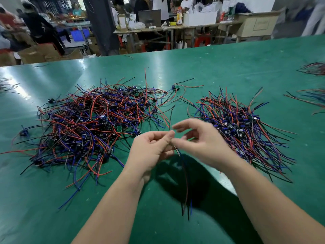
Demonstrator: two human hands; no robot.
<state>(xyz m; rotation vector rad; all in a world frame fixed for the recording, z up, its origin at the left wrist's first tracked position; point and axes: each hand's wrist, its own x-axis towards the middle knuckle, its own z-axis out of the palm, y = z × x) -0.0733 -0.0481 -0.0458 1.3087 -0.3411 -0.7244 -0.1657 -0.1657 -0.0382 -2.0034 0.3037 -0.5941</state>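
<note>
- Two hands meet above the near middle of the green counter (211,67), their fingertips touching.
- Left hand (153,150): fingers curled in, thumb and forefinger pinching the top end of a few thin wires.
- Right hand (202,141): it comes in from 3 o'clock, and its thumb and a lower finger nip the same strands just beside the left fingertips. The forefinger is lifted and loosely bent, and motion blurs the hand slightly.
- Held wires (185,182): dark, reddish and blue strands hang from the pinch toward 6 o'clock, with their free ends dangling over the counter.
- At 10 o'clock from the hands lies a big tangled heap (88,124) of red, blue and black wires with small parts among them.
- At 2 o'clock sits a second heap (242,127), its wires lying more in line and its small blue parts bunched in the middle.
- At 12 o'clock, between the heaps, one loose piece (175,87) lies alone.
- Farther along at 2 o'clock, more bundles (311,99) lie at the counter's edge, blurred.
</note>
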